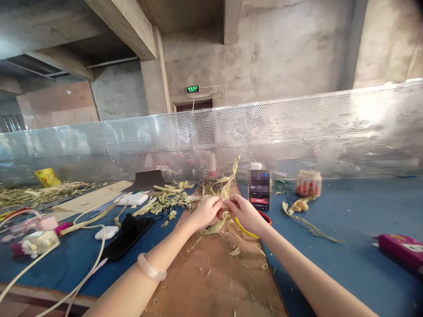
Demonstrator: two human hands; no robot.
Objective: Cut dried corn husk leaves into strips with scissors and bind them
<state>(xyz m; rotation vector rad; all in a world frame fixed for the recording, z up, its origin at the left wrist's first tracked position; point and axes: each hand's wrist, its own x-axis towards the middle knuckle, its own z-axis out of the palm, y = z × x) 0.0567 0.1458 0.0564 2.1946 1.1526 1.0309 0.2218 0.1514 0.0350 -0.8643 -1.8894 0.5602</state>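
Over a brown wooden board [218,273], my left hand [209,210] and my right hand [243,212] meet fingertip to fingertip. Both pinch a pale dried leaf strip [228,187], which rises twisted above the fingers. More dried pieces hang just below the hands and lie scattered over the board. Beside my right hand, partly under the wrist, are yellow and red curved handles [246,230]. A bracelet circles my left forearm.
Left lie a dried plant pile [170,200], a black phone [130,237], a white case [107,232] and cables. An upright phone [259,193], a jar [309,184] and a magenta packet [401,252] are right. Perforated metal panels stand behind.
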